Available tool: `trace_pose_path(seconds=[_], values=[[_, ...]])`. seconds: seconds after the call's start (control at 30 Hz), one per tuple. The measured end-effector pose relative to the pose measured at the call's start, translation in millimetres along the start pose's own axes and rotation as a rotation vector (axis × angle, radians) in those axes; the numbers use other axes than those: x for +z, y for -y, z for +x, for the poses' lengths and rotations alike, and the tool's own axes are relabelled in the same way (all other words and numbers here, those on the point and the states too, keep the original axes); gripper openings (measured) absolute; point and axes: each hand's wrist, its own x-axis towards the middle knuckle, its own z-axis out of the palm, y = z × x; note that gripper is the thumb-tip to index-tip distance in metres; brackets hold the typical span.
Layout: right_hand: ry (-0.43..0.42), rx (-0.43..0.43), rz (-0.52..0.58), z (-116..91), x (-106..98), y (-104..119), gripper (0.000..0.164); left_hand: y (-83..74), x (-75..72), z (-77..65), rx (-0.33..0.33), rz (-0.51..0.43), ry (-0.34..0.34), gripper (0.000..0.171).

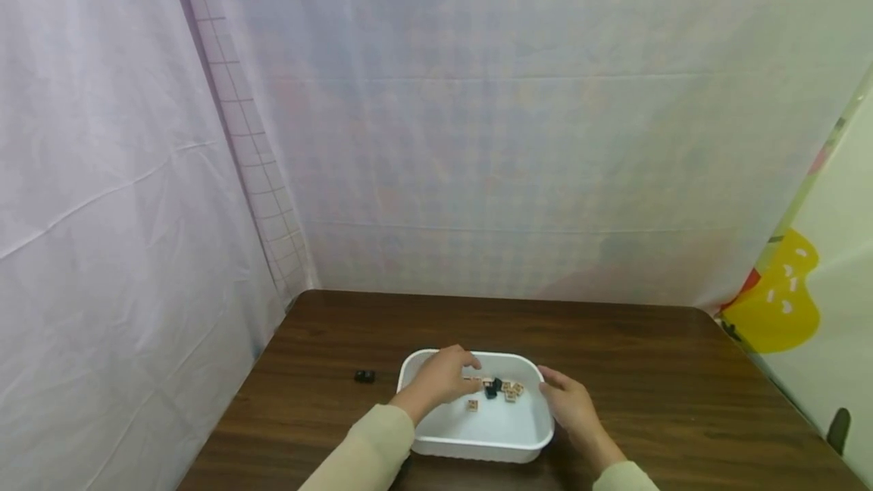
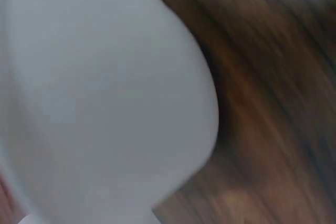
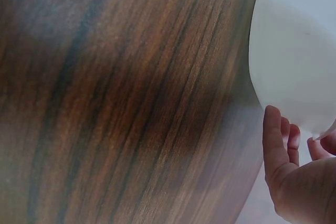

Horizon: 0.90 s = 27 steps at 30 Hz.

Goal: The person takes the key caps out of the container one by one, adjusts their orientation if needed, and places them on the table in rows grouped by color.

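Note:
A white plastic tray (image 1: 477,442) with rounded corners sits on the table. Several small beige square pieces (image 1: 510,395) with brownish marks and a few black pieces (image 1: 491,392) lie inside it, their kind too small to tell. Over the tray's left part reaches my left hand (image 1: 436,377), thumb and fingers apart, with nothing visible between them. It hides some of the tray floor. My right hand (image 1: 569,404) holds the tray's right rim; in the right wrist view its fingers (image 3: 274,137) lie against the outer wall. The left wrist view shows mostly the tray's wall (image 2: 115,87).
A small black object (image 1: 364,376) lies on the brown wooden table (image 1: 655,385), left of the tray. Something dark (image 1: 402,470) shows partly under the left forearm. White curtains (image 1: 477,135) hang behind the table and along its left side.

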Motion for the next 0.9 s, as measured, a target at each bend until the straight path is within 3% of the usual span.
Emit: trace_pose_path(seconds=[0.33, 0.53, 0.73, 0.9], values=[[0.002, -0.014, 0.003, -1, 0, 0, 0.042, -3.4, 29.7, 12.2, 0.046, 0.094, -0.024, 0.023], [0.004, 0.004, 0.002, -2, 0, 1, 0.043, -7.8, 42.7, 15.5, 0.062, 0.233, -0.053, 0.019], [0.003, 0.017, -0.006, -1, 0, 0, 0.043, -8.2, 46.2, 15.5, 0.126, 0.315, -0.081, 0.015], [0.001, 0.02, -0.006, 0, 0, 0, 0.043, -9.7, 45.6, 15.7, 0.132, 0.336, -0.074, 0.016]])
